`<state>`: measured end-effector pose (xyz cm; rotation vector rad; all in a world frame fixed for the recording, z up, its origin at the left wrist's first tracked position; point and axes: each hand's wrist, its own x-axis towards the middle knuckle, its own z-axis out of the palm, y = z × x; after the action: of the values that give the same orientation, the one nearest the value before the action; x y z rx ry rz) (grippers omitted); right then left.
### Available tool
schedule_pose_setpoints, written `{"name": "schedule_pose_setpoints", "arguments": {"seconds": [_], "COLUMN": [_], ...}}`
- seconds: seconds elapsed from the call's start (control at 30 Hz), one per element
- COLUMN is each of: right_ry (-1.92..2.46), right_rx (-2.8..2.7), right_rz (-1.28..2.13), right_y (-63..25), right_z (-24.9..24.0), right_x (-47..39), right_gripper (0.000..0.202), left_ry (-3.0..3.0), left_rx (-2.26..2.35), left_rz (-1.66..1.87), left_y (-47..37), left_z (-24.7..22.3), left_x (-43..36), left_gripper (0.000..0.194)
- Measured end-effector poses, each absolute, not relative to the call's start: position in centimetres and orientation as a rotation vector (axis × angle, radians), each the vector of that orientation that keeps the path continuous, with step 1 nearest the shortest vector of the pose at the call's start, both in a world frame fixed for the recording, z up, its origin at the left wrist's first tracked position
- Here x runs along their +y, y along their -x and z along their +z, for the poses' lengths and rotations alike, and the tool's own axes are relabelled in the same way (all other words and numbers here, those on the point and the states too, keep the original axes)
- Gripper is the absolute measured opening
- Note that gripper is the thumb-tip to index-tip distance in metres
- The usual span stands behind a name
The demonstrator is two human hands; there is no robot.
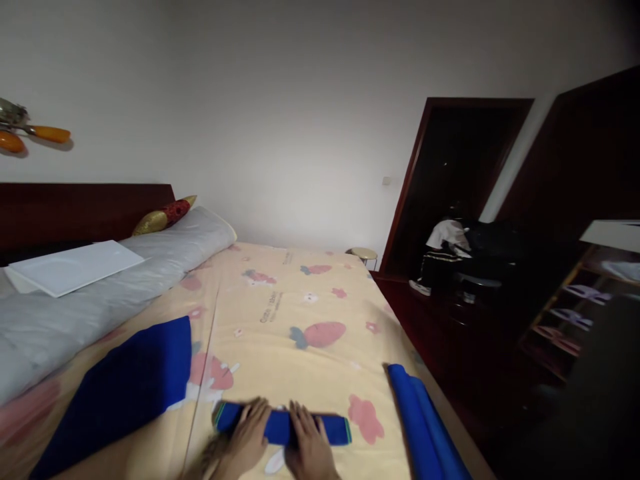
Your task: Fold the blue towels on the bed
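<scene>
A narrow folded or rolled blue cloth (279, 427) with green edging at both ends lies crosswise on the bed at the bottom centre. My left hand (251, 433) rests on its left half, fingers stretched forward over the top. On its right half lies my right hand (307, 437), fingers likewise stretched and slightly apart. The undersides of both hands are hidden. To the left, a larger blue cloth (127, 387) is spread flat. Long blue rolled or folded cloths (420, 420) lie along the bed's right edge.
The bed sheet (280, 293) is cream with carrot and strawberry prints. A wrapped grey bolster (100, 293) carries a white flat box (75, 267) and a red-gold pillow (167, 217). A stool (364, 254) stands beyond. A person (445, 243) sits by the doorway; a shoe rack (575, 313) is right.
</scene>
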<state>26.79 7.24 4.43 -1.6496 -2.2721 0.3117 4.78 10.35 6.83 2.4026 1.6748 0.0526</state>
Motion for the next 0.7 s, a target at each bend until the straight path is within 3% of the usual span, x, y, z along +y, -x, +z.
{"name": "schedule_pose_setpoints", "arguments": {"seconds": [0.1, 0.27, 0.4, 0.5, 0.7], "right_ry": [1.470, 1.623, 1.676, 1.741, 1.946], "right_rx": [-2.308, -2.213, -2.188, -2.211, -2.228], "right_rz": [0.211, 0.047, -0.007, 0.108, 0.408], "right_y": [-26.2, -33.7, -35.0, -32.8, -33.3], "right_z": [2.0, 1.3, 2.4, 4.7, 16.3], "right_x": [7.1, 5.7, 5.5, 5.9, 6.6], "right_gripper": [0.080, 0.068, 0.075, 0.077, 0.041], "left_ry": [-2.543, -2.584, -2.549, -2.561, -2.457], "left_rx": [1.533, 1.689, 1.841, 1.785, 1.919], "left_rz": [0.213, 0.301, 0.270, 0.262, 0.306], "left_y": [-4.3, 2.3, 1.3, -1.3, 2.3], "left_z": [5.1, 5.1, 5.4, 5.2, 5.4], "left_x": [9.5, 8.9, 9.2, 9.6, 11.9], "left_gripper": [0.067, 0.063, 0.078, 0.083, 0.051]}}
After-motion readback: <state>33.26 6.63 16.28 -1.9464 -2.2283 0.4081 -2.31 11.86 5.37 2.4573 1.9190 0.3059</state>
